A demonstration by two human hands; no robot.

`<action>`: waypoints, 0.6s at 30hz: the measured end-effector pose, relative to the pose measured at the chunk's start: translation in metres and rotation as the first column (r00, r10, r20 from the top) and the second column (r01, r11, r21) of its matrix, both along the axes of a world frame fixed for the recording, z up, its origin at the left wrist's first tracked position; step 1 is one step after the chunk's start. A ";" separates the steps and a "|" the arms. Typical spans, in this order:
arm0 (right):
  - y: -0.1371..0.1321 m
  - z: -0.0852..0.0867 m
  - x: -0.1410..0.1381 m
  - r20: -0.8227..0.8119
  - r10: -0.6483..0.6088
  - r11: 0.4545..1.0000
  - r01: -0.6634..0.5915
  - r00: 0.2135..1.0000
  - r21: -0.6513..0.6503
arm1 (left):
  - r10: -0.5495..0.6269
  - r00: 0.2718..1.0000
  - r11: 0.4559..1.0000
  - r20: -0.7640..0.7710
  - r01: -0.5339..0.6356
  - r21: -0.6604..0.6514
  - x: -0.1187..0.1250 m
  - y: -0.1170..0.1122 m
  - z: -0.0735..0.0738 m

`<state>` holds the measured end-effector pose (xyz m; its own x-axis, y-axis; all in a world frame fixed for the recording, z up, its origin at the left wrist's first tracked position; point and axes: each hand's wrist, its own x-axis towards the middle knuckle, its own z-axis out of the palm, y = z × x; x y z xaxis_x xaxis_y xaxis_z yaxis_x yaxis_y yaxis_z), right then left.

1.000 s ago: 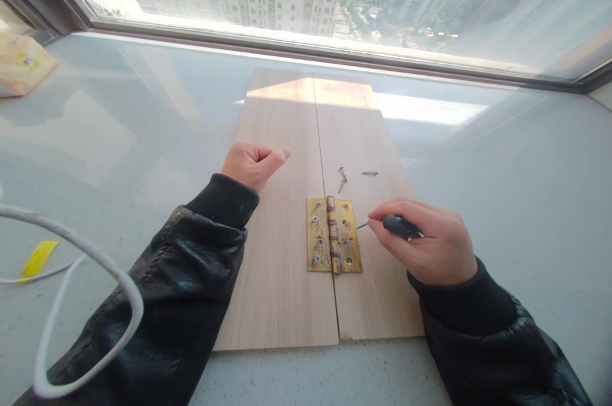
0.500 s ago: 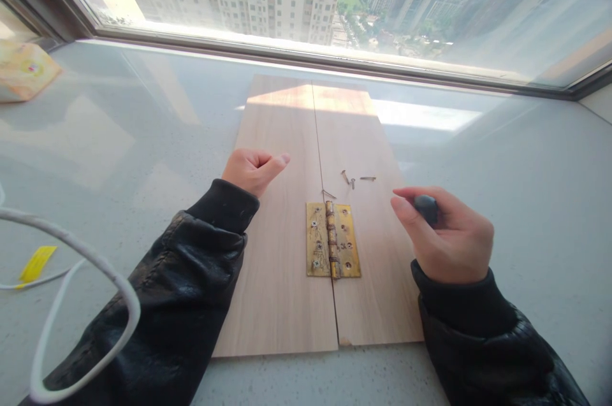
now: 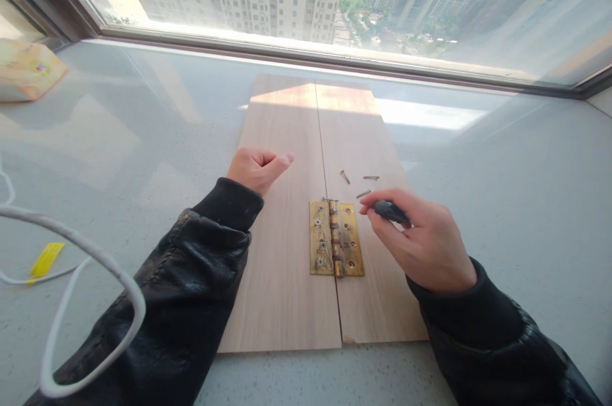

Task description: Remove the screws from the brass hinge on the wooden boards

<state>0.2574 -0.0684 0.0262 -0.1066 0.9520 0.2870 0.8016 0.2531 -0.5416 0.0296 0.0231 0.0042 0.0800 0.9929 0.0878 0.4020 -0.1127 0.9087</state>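
A brass-coloured butt hinge (image 3: 337, 240) lies flat across the seam between two pale wooden boards. Cross-head screws sit in its left leaf, while the right leaf's holes look bare. My right hand (image 3: 421, 234) is closed around a dark grey handle, apparently a screwdriver (image 3: 389, 210); its shaft is hidden. The thumb and index tips are beside a loose screw (image 3: 363, 194), right of the hinge's upper corner. My left hand (image 3: 261, 169) rests as a loose fist on the left board (image 3: 282, 304), with no object visible in it.
Two more loose screws, one upright-slanting (image 3: 345, 176) and one level (image 3: 371, 177), lie on the right board (image 3: 382, 310). A white cable (image 3: 138, 304) with a yellow tag (image 3: 46, 262) loops at left. A tissue-like packet (image 3: 31, 71) sits by the window frame (image 3: 306, 62).
My right hand has moved left and tipped toward the hinge, its fingertips now by a screw that lies turned differently. The small screw above the hinge has shifted. My left hand stays put.
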 end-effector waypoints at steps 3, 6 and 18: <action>0.015 0.013 -0.013 0.059 -0.073 0.994 0.077 0.996 -0.076 | -0.005 1.000 1.000 -0.007 0.005 0.004 0.000 0.001 -0.001; 0.035 0.018 -0.030 0.215 -0.041 0.984 0.077 0.976 -0.162 | -0.005 1.000 1.000 -0.012 0.005 -0.002 -0.001 0.002 -0.003; 0.079 0.004 -0.025 0.382 0.079 0.976 0.007 0.921 -0.218 | -0.011 1.000 1.000 0.012 0.011 -0.016 -0.001 0.001 -0.002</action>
<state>0.2319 0.0103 0.0304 -0.2033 0.9791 0.0092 0.9512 0.1997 -0.2353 0.0288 0.0242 0.0026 0.0900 0.9932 0.0733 0.3903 -0.1028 0.9149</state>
